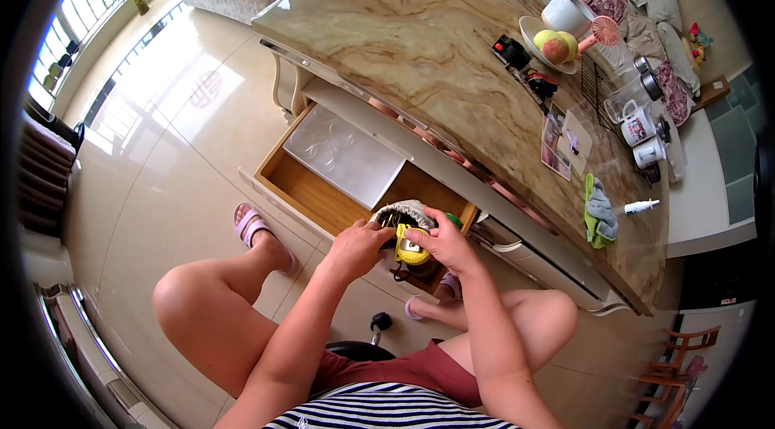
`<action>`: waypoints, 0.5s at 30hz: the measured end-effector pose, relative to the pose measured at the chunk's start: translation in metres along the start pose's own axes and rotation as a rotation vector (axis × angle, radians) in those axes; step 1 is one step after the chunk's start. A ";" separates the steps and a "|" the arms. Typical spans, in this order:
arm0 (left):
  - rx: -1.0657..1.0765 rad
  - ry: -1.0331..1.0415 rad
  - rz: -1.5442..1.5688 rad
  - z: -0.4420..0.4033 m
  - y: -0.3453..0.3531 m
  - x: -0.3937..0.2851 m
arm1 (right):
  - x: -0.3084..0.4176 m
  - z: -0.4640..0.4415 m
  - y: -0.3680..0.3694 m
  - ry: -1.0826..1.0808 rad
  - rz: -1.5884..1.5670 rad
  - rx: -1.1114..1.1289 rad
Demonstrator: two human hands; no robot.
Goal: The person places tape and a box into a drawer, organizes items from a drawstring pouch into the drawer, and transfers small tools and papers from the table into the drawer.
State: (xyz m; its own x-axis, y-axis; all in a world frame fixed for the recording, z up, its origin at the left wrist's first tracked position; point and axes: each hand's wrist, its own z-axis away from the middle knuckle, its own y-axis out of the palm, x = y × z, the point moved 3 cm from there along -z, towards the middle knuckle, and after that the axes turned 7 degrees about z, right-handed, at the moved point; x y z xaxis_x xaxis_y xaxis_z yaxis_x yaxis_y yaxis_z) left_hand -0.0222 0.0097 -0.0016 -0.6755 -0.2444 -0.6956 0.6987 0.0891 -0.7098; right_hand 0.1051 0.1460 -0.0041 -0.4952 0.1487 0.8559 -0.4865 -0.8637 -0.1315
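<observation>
A yellow tape measure (412, 246) is in my right hand (449, 245), with the thumb lying over its side. My left hand (358, 249) is closed at the near left side of a pale cloth bag (413, 209), its fingertips bent over the rim and partly hidden. Dark, thin items show inside the bag's mouth, too small to name. Both hands are over the right part of an open wooden drawer (319, 192). Beside the bag, a white box (343, 156) with a round-patterned lid fills the drawer's far left part. Something green peeks out behind my right hand.
Above the drawer is a marble-patterned tabletop (404, 33). On it are a fruit bowl (539, 56), a pink hand fan (601, 32), mugs (638, 124), a green-grey cloth (599, 215) and a small white bottle (641, 207). My knees flank the drawer; a stool base is below.
</observation>
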 end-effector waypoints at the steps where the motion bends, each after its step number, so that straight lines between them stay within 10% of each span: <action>1: 0.003 -0.020 0.004 0.000 0.000 0.000 | 0.003 0.002 0.001 0.018 0.041 -0.023; 5: -0.014 -0.039 0.031 0.001 -0.002 -0.002 | 0.011 0.016 -0.022 0.097 0.323 0.033; 15: 0.054 -0.055 0.077 -0.001 -0.005 -0.005 | -0.036 -0.012 -0.083 0.142 -0.213 -0.292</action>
State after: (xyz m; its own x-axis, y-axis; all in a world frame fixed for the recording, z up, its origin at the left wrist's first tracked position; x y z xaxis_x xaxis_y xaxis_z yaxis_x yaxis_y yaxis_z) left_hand -0.0225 0.0114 0.0048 -0.6063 -0.2914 -0.7399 0.7610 0.0577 -0.6462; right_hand 0.1551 0.2180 -0.0302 -0.4461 0.3924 0.8044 -0.7631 -0.6364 -0.1127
